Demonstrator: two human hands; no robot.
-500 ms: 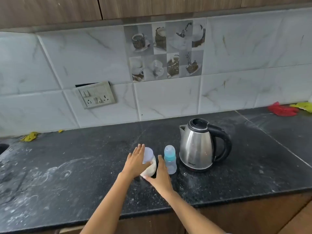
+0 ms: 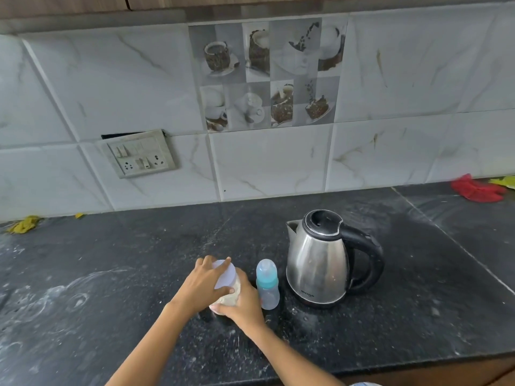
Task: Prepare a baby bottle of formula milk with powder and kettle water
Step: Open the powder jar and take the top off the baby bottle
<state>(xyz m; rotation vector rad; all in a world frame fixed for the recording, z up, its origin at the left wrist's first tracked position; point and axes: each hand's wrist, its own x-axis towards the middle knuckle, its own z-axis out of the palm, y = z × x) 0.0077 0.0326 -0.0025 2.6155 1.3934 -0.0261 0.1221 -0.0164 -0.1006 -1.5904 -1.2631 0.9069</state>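
Observation:
A small clear jar of pale powder (image 2: 231, 295) with a lavender lid (image 2: 224, 275) stands on the black counter (image 2: 111, 288). My left hand (image 2: 202, 285) grips the lid from above. My right hand (image 2: 241, 303) wraps around the jar's body from the near right side. Just to the right stands a baby bottle (image 2: 267, 285) with a teal collar and a clear cap, untouched. Further right sits a steel electric kettle (image 2: 320, 260), lid closed, spout to the left and black handle to the right.
The counter is dusted with white powder marks, mostly at the left. A tiled wall with a switch and socket plate (image 2: 140, 153) rises behind. A red cloth (image 2: 476, 190) lies at the far right, and yellow scraps (image 2: 23, 224) at the far left by the wall.
My left hand has settled on the jar's lid and my right hand has closed around the jar's body. The kettle and baby bottle have not moved.

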